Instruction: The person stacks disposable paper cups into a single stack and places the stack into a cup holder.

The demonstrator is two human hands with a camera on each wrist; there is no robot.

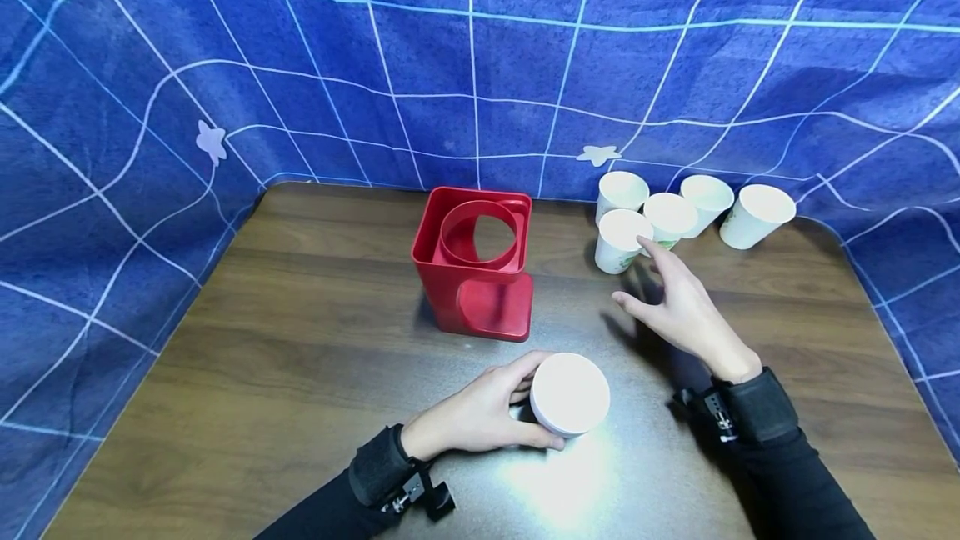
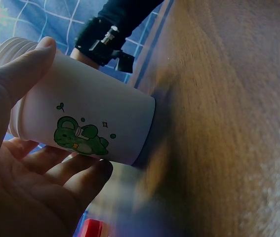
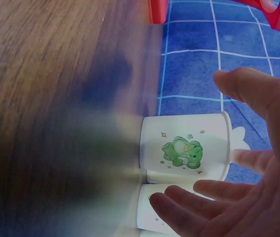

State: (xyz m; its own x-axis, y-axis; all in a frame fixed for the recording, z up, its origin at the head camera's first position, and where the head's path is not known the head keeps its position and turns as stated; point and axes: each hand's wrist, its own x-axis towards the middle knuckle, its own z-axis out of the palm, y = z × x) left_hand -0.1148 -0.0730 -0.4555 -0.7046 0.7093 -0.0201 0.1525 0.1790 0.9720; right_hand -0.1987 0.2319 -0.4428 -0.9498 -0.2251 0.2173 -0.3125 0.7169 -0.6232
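The left hand (image 1: 480,415) holds a white cup (image 1: 570,394) (green bear picture, no words); the right hand (image 1: 678,307) is spread wide near the far cups (image 1: 621,240).

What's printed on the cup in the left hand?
A green cartoon animal print on white; clearest in the left wrist view.

Head view: bright, even light; white glare patch on the near counter (image 1: 555,482); soft shadows beneath hands and beside the red holder (image 1: 476,261). Wide-angle bending of backdrop grid lines at edges. Wrist views: dimmer, counter smeared by motion blur, near fingers (image 3: 179,207) soft, out of focus.
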